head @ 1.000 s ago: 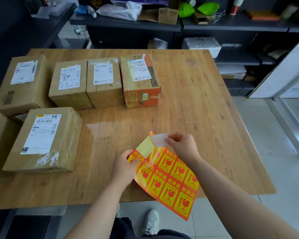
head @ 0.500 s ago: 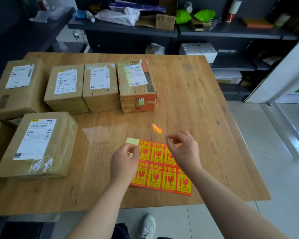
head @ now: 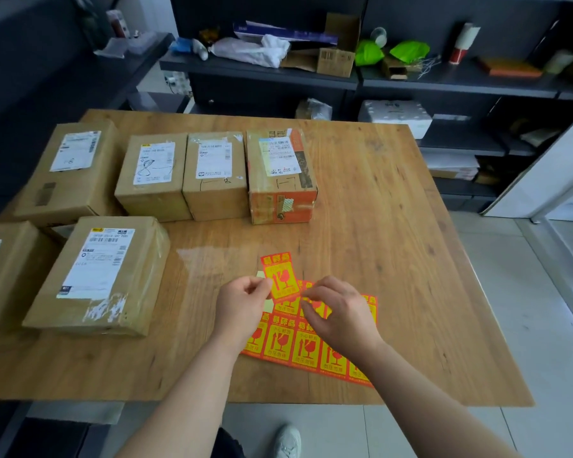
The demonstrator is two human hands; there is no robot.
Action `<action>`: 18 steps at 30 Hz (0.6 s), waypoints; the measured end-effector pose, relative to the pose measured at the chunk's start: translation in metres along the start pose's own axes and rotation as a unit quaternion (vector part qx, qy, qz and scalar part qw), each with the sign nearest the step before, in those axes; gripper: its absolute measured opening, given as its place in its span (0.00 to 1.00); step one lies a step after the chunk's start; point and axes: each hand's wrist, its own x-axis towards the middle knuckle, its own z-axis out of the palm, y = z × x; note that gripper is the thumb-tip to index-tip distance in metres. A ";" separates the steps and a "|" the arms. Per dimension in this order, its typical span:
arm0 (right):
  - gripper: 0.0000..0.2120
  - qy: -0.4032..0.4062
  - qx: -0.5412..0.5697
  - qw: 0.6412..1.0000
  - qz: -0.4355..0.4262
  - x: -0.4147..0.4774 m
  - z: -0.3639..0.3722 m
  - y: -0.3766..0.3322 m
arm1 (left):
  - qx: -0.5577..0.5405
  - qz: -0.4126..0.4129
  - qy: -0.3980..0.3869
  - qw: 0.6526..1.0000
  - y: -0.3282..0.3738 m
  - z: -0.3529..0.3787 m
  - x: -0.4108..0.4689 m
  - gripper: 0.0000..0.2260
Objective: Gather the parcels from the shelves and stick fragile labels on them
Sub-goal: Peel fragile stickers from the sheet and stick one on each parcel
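A single red-and-yellow fragile label (head: 278,276) is lifted off its sheet. My left hand (head: 245,305) pinches its lower left edge and my right hand (head: 339,315) has its fingertips pinched at the lower right corner. The sheet of remaining fragile labels (head: 298,348) lies flat on the wooden table (head: 377,226) under both hands. Several cardboard parcels with white shipping labels stand on the table: an orange-printed one (head: 280,196), two brown ones (head: 214,190) (head: 151,190) beside it, a larger one (head: 67,180) at the far left, and a taped one (head: 103,276) nearest my left hand.
Another parcel (head: 4,276) is cut off by the left edge. Dark shelves (head: 444,84) behind the table hold bags, boxes and a white foam box (head: 394,115). The table's right edge borders tiled floor. My shoe (head: 286,441) shows below the front edge.
The label sheet has gone from being held in the air to lying flat on the table. One label has been peeled off and now stands between both hands.
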 end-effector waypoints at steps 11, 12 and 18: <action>0.05 -0.060 0.217 0.934 0.275 0.044 0.039 -0.067 | 0.038 0.086 -0.035 0.995 -0.017 -0.076 0.003 0.05; 0.06 -0.063 0.229 0.930 0.281 0.047 0.044 -0.075 | 0.034 0.088 -0.030 0.995 -0.017 -0.086 0.003 0.05; 0.04 -0.045 0.298 0.900 0.316 0.063 0.081 -0.136 | 0.051 0.096 -0.024 0.994 -0.025 -0.159 0.008 0.06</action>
